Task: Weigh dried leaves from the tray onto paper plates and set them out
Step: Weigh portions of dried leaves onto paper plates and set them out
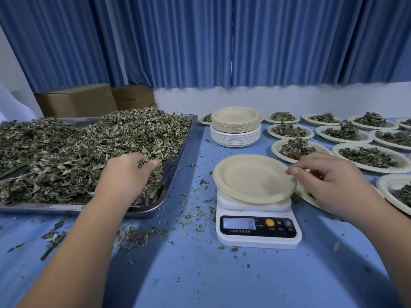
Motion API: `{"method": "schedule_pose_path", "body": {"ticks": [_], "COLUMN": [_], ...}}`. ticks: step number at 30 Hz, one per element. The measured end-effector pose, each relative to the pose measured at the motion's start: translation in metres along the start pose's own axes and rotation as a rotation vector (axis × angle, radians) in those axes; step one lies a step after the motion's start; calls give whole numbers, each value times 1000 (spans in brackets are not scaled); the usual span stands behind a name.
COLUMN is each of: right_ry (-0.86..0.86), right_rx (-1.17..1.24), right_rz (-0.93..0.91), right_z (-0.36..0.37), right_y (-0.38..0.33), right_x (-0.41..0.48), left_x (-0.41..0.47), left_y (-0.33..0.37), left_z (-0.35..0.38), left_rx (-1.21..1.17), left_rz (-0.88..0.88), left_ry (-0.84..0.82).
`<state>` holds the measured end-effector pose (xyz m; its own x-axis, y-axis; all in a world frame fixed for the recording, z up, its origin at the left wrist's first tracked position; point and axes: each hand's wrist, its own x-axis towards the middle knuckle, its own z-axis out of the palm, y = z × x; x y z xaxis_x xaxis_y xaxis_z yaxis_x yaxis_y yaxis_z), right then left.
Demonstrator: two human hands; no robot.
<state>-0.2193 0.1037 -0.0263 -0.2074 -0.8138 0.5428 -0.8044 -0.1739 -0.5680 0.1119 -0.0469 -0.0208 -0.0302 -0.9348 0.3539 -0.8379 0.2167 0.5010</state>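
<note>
A steel tray (178, 156) at the left is heaped with dried leaves (77, 147). My left hand (126, 172) is sunk into the heap near the tray's right edge, its fingers curled round a clump of leaves. An empty beige paper plate (249, 176) lies on a white kitchen scale (258, 227) whose display reads 0. My right hand (329, 176) hovers at the plate's right rim, thumb and forefinger loosely bent at the edge; whether they touch it is unclear.
A stack of empty paper plates (235, 125) stands behind the scale. Several plates with leaves (369, 156) fill the table's right side. Loose leaf bits (138, 236) litter the blue tablecloth (200, 274). Cardboard boxes (75, 100) stand behind the tray, before blue curtains.
</note>
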Motion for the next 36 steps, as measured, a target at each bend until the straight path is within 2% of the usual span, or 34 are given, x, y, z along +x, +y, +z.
{"method": "schedule_pose_path", "body": {"ticks": [5,12,16,22,27,33,36], "right_ry": [12,20,35,45,57,57,51], "right_rx": [7,34,41,37,66,69,50], "right_rz": [9,43,68,60,61,70,61], "right_z": [-1,-2,-3,-4,-5,-4,-4], "right_y": [2,0,-2,0,2,3,3], "right_x": [1,1,2,2,3,4,4], "left_x": [0,-3,-7,-10,-10,-9,-12], "left_y": [-5,-2,5,47,101,152,163], "left_z": [0,2,-6,-15,5,43,62], "left_rx": [48,-30,-127,-226,-308,-203,-163], "left_rz": [-7,-20,10,151,341,555,608], "left_ry": [36,-50,53,188,96,-26,-150]}}
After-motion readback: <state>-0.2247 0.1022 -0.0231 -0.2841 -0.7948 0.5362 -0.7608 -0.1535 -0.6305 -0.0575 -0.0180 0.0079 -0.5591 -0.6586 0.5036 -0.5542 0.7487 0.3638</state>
